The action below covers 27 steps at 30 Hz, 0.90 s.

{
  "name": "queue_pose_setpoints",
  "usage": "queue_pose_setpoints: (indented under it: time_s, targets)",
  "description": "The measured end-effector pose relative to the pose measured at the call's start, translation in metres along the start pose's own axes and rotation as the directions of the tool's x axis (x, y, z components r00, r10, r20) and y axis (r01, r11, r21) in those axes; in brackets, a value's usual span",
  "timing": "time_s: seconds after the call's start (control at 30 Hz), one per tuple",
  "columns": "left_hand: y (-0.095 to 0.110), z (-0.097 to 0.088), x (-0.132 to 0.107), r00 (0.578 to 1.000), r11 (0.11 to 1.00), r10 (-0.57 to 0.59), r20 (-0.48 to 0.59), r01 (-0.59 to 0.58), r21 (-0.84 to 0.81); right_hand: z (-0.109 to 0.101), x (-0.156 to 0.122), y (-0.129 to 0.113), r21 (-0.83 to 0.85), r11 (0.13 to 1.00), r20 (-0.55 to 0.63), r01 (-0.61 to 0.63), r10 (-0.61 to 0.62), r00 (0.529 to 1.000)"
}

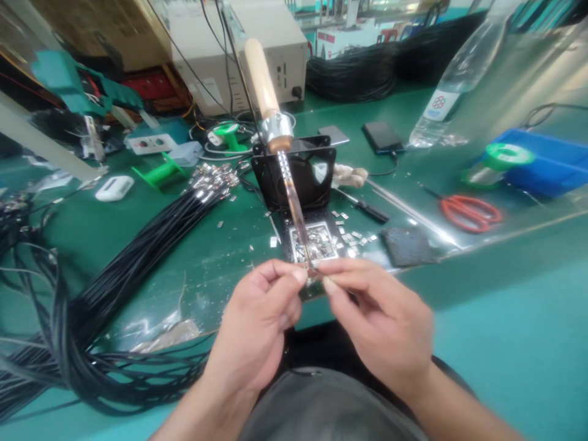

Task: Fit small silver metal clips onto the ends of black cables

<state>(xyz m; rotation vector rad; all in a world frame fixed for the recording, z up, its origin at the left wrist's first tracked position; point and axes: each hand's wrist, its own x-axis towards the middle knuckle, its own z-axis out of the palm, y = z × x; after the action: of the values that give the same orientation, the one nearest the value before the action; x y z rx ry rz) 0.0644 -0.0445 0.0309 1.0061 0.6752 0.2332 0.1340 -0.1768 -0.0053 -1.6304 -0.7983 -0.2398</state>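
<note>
My left hand [260, 321] and my right hand [383, 324] meet at the table's near edge, fingertips pinched together on a small part [315, 278] that I cannot make out. It sits right at the tip of a soldering iron [275, 131] with a wooden handle, which leans in a black stand [294, 177]. Just behind my fingers is a small tray of shiny metal terminals [316, 242]. A thick bundle of black cables [151, 242] with metal ends runs across the left side.
Red scissors [471, 211], a dark sponge pad [407, 245], a screwdriver [367, 209], a phone [382, 136], a clear bottle [459, 73], a blue bin [544, 162], green solder spools [229, 136] and a beige power unit [257, 49] stand on the green table [114, 245].
</note>
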Motion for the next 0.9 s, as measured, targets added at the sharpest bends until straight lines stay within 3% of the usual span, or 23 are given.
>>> queue_pose_setpoints:
  time_s: [0.9]
  targets:
    - [0.0019,0.0006,-0.0001,1.000,1.000,0.010,0.014,-0.010,-0.008,0.0003,0.0019,-0.0003,-0.006,1.000,-0.004,-0.009,0.009,1.000]
